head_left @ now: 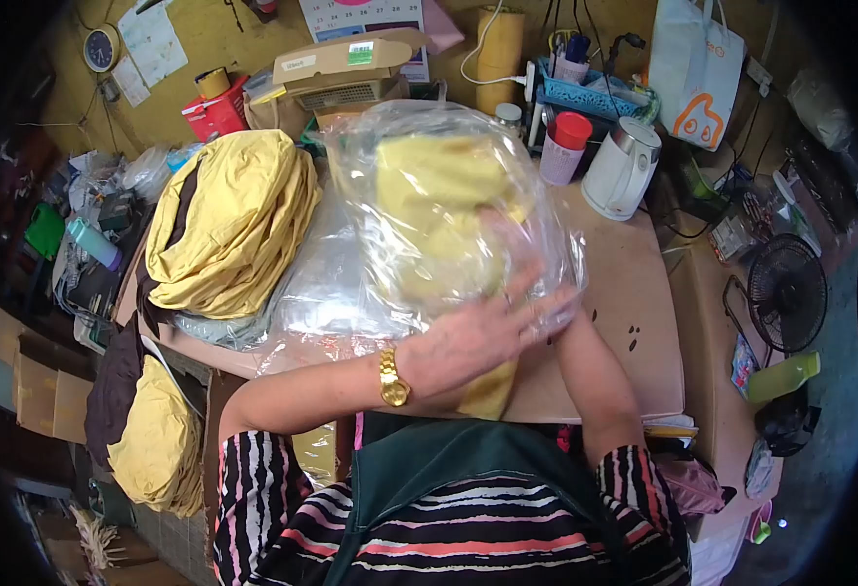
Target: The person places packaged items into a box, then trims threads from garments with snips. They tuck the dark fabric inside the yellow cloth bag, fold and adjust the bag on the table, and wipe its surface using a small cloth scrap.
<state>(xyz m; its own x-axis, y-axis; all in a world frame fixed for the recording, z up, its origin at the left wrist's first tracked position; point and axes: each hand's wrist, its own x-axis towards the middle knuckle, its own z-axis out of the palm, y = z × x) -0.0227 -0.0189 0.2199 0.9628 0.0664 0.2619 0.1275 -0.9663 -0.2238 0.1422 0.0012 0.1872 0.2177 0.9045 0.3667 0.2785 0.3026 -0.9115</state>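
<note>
A clear plastic bag (351, 186) is in front of me, with folded yellow fabric (439, 176) inside it. My right hand (509, 239) is inside the bag, seen blurred through the film, its fingers against the yellow fabric. Across my right wrist reaches my left hand (468, 342), fingers at the bag's mouth with the thin film around the fingertips. A gold watch (392, 379) is on my left wrist. Another yellow piece (490, 391) hangs at the table edge below my hands. More flat clear bags (336, 283) lie on the table left of the fabric.
A stack of yellow fabric covers (238, 215) stands on the left of the brown table (634, 293). Another yellow bundle (160, 439) hangs lower left. A white kettle (622, 171), a red-lidded cup (568, 146) and a blue basket (595, 93) stand at the back right. A black fan (786, 291) is farther right.
</note>
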